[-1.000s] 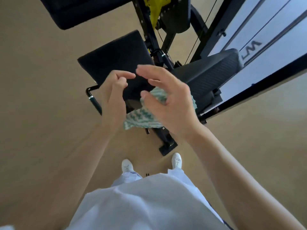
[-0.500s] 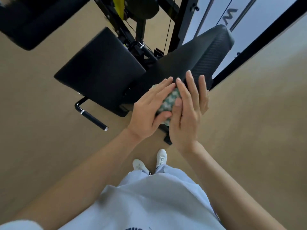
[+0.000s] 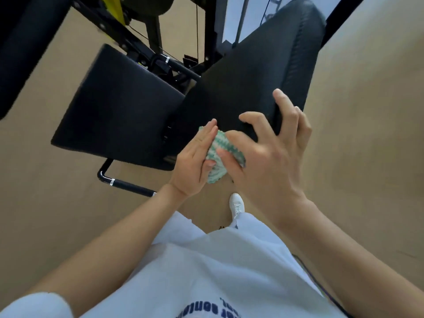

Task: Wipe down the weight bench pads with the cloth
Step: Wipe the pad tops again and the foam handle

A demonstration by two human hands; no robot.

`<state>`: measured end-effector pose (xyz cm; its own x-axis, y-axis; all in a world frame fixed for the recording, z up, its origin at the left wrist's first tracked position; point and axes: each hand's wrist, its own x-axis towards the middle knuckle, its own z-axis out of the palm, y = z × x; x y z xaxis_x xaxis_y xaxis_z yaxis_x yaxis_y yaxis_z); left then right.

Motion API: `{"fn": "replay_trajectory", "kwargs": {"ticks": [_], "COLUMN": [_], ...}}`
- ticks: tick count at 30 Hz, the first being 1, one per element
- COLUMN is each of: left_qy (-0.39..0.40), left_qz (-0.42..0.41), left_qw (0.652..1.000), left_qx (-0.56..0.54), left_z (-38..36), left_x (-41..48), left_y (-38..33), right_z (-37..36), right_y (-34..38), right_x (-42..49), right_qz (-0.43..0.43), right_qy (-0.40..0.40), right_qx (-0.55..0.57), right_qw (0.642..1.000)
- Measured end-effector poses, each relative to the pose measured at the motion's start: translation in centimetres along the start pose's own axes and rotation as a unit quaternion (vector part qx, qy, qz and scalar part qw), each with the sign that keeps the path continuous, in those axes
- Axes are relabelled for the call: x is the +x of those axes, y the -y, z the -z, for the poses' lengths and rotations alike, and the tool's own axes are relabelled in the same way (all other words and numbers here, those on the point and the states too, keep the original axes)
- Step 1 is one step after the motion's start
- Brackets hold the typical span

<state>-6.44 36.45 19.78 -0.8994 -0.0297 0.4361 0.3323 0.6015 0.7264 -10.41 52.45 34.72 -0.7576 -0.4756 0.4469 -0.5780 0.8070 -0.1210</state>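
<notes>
A green-and-white patterned cloth (image 3: 219, 152), folded small, is pinched between my two hands above the near end of the long black back pad (image 3: 252, 72). My left hand (image 3: 195, 161) holds it from the left with flat fingers and the thumb underneath. From the right, the thumb of my right hand (image 3: 270, 154) presses on the cloth while its fingers spread over the pad's near edge. The square black seat pad (image 3: 119, 109) lies to the left, apart from both hands.
Black machine frame bars, cables and a yellow part (image 3: 117, 10) rise behind the pads. A black handle bar with a silver ring (image 3: 124, 183) sticks out below the seat pad. Another black pad (image 3: 25, 42) fills the upper left. Tan floor lies all around; my white shoe (image 3: 236, 204) is below the hands.
The view has closed in on the pads. My hands were apart with the cloth in the right, then met around it; now the right fingers have spread over the back pad's edge.
</notes>
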Motion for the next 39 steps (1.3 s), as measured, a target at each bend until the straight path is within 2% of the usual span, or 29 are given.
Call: {"fn": "replay_trajectory", "kwargs": {"ticks": [5,9,12,14,16,20,23,25,27,32,35,39], "left_qy": [0.077,0.168,0.231,0.263,0.284,0.317,0.270,0.199,0.157,0.188,0.212,0.197], "left_qz": [-0.036,0.030,0.065,0.080,0.095,0.122,0.120,0.151,0.196,0.209,0.203,0.175], "left_qw": [0.996,0.984,0.970,0.961,0.954,0.940,0.955,0.967,0.968,0.957,0.954,0.964], "left_qx": [-0.031,-0.041,-0.034,-0.032,-0.030,-0.045,0.002,0.041,0.022,-0.075,-0.062,-0.046], "left_z": [0.9,2.6,3.6,3.8,4.0,5.1,6.1,6.5,6.4,4.5,3.7,3.4], "left_x": [-0.6,-1.6,-2.3,-2.6,-2.8,-3.6,-5.8,-7.5,-8.3,-7.6,-6.7,-6.7], "left_y": [4.8,8.2,10.5,11.6,12.4,14.4,16.6,17.6,17.7,17.3,18.2,19.7], "right_z": [-1.2,-3.4,-5.7,-8.3,-11.6,-15.8,-17.1,-18.1,-19.3,-21.9,-23.1,-24.7], "right_y": [3.2,7.1,10.0,11.6,12.7,13.6,14.4,14.8,15.1,15.4,14.9,15.1], "right_x": [-0.5,-1.6,-2.9,-3.7,-4.5,-4.1,-2.5,-1.1,0.2,2.2,3.1,3.4], "right_qz": [-0.068,-0.102,-0.085,-0.043,-0.012,0.004,0.003,0.004,-0.008,-0.002,0.036,0.058], "right_qy": [-0.036,-0.048,-0.061,-0.010,0.088,0.280,0.381,0.415,0.440,0.492,0.523,0.525], "right_qx": [-0.096,-0.160,-0.138,-0.074,-0.105,-0.262,-0.298,-0.308,-0.312,-0.337,-0.359,-0.371], "right_qw": [0.992,0.981,0.985,0.996,0.990,0.924,0.875,0.856,0.842,0.803,0.772,0.764]}}
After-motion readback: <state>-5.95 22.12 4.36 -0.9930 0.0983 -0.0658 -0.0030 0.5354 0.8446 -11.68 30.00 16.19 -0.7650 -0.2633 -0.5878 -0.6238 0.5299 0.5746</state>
